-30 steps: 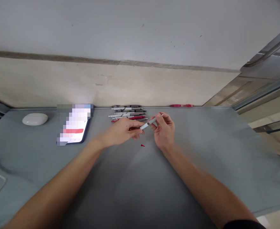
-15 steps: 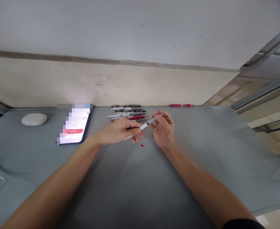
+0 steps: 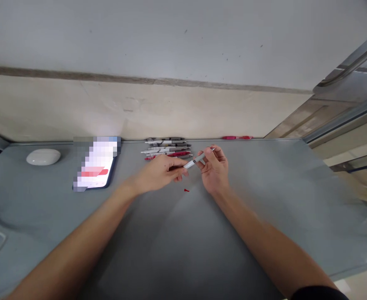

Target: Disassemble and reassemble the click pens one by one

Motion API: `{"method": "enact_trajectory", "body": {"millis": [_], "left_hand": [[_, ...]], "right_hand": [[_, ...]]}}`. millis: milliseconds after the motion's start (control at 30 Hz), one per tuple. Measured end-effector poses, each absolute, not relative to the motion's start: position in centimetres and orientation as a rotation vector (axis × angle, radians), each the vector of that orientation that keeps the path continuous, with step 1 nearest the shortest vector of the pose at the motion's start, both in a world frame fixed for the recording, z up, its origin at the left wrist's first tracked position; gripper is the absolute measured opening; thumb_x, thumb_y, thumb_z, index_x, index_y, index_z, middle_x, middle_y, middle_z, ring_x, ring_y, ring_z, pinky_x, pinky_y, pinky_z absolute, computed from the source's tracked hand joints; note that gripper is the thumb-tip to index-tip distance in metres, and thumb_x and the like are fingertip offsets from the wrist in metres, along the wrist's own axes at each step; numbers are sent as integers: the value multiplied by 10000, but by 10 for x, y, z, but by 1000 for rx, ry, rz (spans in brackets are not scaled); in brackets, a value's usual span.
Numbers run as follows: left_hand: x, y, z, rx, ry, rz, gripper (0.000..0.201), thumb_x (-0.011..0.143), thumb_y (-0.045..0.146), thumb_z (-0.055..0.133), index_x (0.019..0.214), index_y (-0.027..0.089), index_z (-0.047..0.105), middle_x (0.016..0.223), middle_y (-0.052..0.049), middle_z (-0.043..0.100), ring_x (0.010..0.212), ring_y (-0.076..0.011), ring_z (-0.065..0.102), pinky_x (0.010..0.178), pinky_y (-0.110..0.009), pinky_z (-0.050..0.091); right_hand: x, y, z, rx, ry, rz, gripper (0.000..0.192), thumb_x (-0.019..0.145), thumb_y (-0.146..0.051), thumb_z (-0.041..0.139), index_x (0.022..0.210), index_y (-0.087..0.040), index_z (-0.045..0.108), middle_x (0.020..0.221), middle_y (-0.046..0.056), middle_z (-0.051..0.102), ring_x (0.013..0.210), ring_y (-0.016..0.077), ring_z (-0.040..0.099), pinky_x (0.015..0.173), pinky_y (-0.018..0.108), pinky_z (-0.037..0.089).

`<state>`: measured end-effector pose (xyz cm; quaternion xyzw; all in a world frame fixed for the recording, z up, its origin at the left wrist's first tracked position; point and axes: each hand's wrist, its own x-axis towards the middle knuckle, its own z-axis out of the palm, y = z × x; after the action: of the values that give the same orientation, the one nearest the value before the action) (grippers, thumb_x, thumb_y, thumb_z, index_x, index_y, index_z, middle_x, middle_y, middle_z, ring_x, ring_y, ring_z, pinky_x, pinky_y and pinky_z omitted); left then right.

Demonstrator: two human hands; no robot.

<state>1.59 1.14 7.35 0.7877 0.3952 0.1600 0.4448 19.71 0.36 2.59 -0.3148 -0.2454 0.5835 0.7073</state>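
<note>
The gray pen (image 3: 195,160) is up off the desk (image 3: 264,200), just in front of the row of pens (image 3: 167,148). Both hands pinch it: the right hand (image 3: 215,171) holds the top end, the left hand (image 3: 160,171) holds the tip end. To do this well, hold one half steady and keep both halves in line. A tiny red bit (image 3: 186,190) lies on the desk just below the pen.

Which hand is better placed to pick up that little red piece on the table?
Probably the left hand: its fingertips hover nearest the red piece, while the right hand grips the pen.
</note>
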Motion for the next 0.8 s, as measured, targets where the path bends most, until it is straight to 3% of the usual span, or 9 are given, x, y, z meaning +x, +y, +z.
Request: {"method": "enact_trajectory", "body": {"millis": [200,400,633,800], "left_hand": [[11,13,84,1829,891,320,223,929,260,509,947,180,716,801,-23,719,765,-148,672,668,-230,481],[8,10,91,1672,737,244,316,991,363,484,961,145,710,880,-67,731,829,-172,677,776,-295,500],[13,10,87,1831,874,332,244,943,322,527,848,177,698,717,5,652,719,-132,625,653,-229,445],[16,11,84,1866,931,396,227,919,303,511,848,188,695,782,-2,692,739,-143,649,652,-230,471]], "right_hand": [[201,2,29,-657,-602,1358,234,643,-285,855,803,-261,686,829,-78,678,741,106,719,599,207,608],[204,2,31,-607,-661,1401,203,675,-264,819,777,-272,644,793,-86,640,720,89,684,575,200,603],[199,3,31,-669,-576,1340,273,633,-272,856,748,-253,610,758,-100,625,658,70,657,544,182,574],[198,3,32,-698,-560,1307,277,629,-278,858,770,-255,621,766,-95,653,677,81,679,599,206,590]]}}
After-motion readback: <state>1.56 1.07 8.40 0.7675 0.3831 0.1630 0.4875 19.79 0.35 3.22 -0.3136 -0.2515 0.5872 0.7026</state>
